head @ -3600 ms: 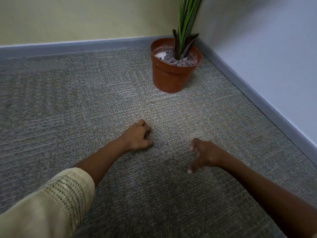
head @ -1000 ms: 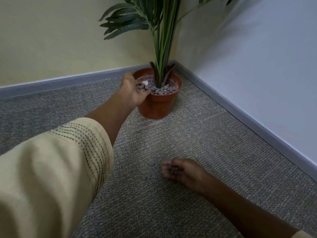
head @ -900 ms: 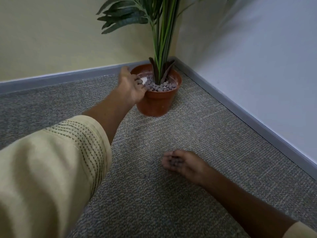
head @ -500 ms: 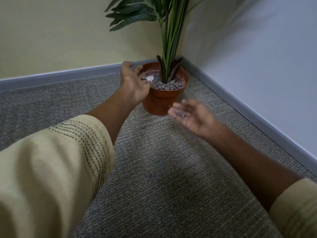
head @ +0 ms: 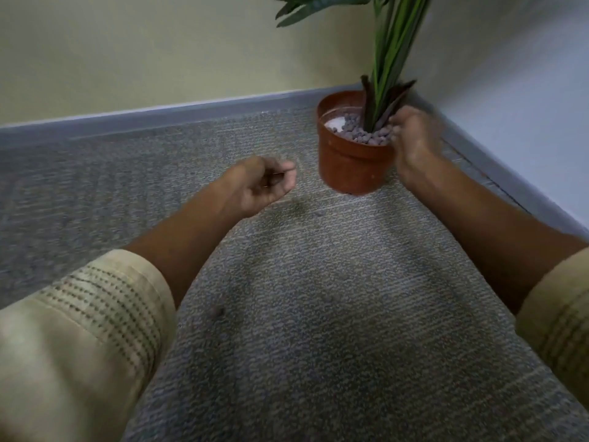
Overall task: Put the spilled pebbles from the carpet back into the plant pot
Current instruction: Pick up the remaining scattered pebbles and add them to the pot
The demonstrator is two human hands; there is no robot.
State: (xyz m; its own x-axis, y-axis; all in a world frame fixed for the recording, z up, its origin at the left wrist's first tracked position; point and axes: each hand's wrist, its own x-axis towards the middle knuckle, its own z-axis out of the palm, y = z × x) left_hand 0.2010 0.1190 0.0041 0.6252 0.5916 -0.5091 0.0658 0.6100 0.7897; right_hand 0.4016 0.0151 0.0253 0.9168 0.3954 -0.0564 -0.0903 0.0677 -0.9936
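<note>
The terracotta plant pot [head: 350, 169] stands on the carpet in the room's corner, topped with grey-brown pebbles [head: 360, 134] around green stems. My right hand [head: 414, 138] is at the pot's right rim, blurred, its back toward me and its fingers curled over the pebbles; its palm is hidden. My left hand [head: 261, 183] hovers over the carpet just left of the pot, fingers loosely curled, with nothing visible in it. One dark pebble [head: 219, 311] lies on the carpet near my left forearm, and a small pale speck [head: 320, 212] lies in front of the pot.
Grey carpet [head: 318, 346] covers the floor. A grey skirting board [head: 159, 118] runs along the yellow back wall and the white right wall, meeting behind the pot. Plant leaves [head: 395, 33] rise above the pot.
My right hand rose from the carpet with pebbles in its palm and moved to the pot's right rim. My left hand drew back from the pot to its left.
</note>
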